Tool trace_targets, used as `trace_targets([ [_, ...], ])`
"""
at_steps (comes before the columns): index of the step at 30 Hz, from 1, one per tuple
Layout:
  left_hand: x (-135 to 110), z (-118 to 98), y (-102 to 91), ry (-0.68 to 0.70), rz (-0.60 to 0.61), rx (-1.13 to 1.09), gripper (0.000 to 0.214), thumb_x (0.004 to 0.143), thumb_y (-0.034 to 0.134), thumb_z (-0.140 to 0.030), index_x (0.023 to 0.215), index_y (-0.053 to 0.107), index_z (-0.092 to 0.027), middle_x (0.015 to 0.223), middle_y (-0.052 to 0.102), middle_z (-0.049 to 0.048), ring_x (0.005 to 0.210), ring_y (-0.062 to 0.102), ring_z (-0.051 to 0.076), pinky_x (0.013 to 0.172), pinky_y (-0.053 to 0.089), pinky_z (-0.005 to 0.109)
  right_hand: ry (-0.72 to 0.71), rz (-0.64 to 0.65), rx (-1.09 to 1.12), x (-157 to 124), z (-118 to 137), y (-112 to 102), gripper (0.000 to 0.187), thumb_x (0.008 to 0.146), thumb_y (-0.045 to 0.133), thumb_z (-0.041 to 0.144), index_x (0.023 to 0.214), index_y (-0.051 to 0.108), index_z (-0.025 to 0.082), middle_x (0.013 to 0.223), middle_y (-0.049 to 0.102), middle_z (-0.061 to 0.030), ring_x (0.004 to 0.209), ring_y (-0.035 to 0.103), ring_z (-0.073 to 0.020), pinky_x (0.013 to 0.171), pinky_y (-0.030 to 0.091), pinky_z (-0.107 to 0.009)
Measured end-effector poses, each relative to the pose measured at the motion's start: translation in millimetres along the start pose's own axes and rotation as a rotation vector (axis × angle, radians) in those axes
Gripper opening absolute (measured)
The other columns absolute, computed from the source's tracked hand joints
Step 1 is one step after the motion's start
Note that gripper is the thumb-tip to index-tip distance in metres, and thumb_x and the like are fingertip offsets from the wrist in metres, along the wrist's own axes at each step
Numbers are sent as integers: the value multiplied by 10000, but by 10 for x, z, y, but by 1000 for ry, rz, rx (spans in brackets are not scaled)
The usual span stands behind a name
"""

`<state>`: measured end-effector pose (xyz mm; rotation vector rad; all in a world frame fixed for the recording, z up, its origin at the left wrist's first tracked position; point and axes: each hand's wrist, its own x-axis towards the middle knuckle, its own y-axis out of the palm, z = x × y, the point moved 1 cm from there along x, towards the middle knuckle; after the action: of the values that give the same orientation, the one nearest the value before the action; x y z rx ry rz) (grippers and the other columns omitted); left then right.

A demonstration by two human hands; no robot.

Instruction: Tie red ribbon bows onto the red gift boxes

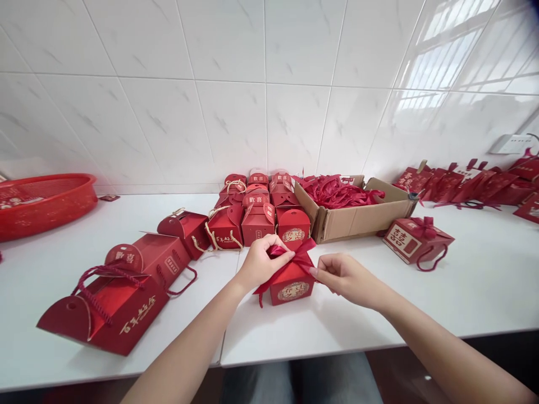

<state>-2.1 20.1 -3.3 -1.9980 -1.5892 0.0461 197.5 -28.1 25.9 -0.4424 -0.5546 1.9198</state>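
A small red gift box [291, 290] with a gold emblem stands upright on the white table in front of me. Dark red ribbon [302, 253] is looped in a bow on its top. My left hand [264, 259] pinches the ribbon at the left of the bow, thumb and fingers closed. On the other side, my right hand [346, 278] holds a part of the ribbon between thumb and fingertips, beside the box's right edge. Part of the bow is hidden behind my left fingers.
Several red gift boxes [257, 217] stand grouped behind. A cardboard box [357, 220] holds a heap of ribbons. Larger corded boxes [122, 314] lie at left, near a red plastic basin [54, 216]. A bow-tied box [410, 244] sits at right; more red boxes [475, 182] line the wall.
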Motion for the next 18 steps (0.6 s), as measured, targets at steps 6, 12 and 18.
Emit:
trace_targets([
  [6,24,44,41,-28,-27,28,337,738,675,-355,611,414,-183,638,451,-45,615,428,108,613,371,252,-133,-117,-197,-101,-46,328,291,902,425,325,643,379,203,568,454,27,510,375,-105,500,285,-233],
  [12,17,0,18,-43,-21,-3,333,707,694,-335,583,428,-177,613,412,-54,598,401,103,591,362,248,-425,-140,-695,-169,-52,391,244,907,417,183,667,465,194,600,556,-15,500,447,-131,511,264,-270],
  [18,-31,-59,-37,-95,57,-139,281,717,715,-369,663,538,-157,610,448,-52,599,423,98,596,372,245,-488,-230,-262,-27,-73,-167,269,960,428,356,969,652,208,861,686,-51,699,602,-141,594,432,-237],
])
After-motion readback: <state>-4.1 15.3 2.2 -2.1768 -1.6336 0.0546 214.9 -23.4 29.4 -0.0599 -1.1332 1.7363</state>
